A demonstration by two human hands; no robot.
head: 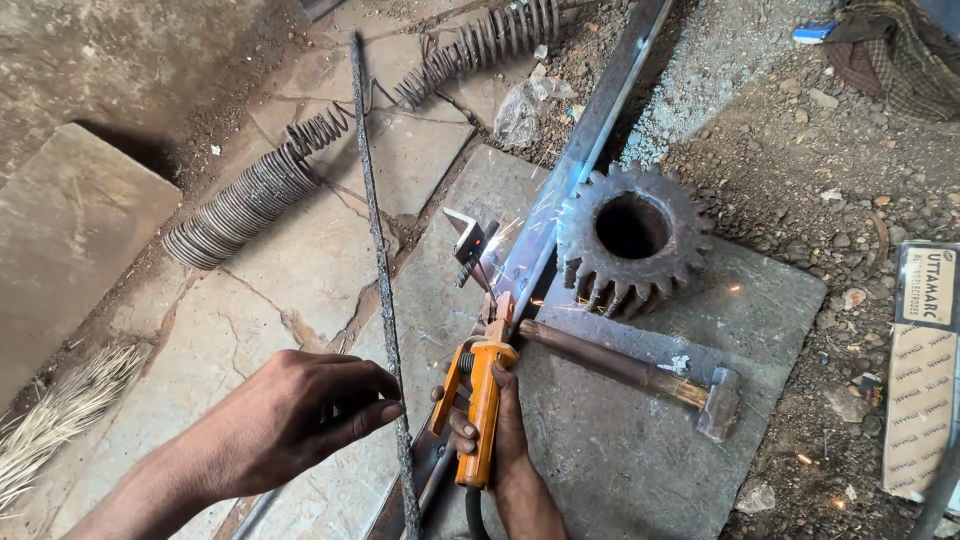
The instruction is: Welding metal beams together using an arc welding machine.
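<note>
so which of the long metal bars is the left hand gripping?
The thin, rough ribbed rod, pinched by the left hand. The flat shiny bar beside the gear lies untouched under the orange electrode holder's sparks.

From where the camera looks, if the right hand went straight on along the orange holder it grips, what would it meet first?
The right hand points its orange electrode holder up the frame. First in line is probably the small metal bracket on the long steel bar; depth is unclear.

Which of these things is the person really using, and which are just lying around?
Being used:
- orange electrode holder, gripped in the right hand
- ribbed steel rod, steadied by the left hand
- long flat steel bar, where sparks fly

Just lying about:
- rusty gear wheel
- hammer
- coiled springs
- plastic bag
- flat box
</note>
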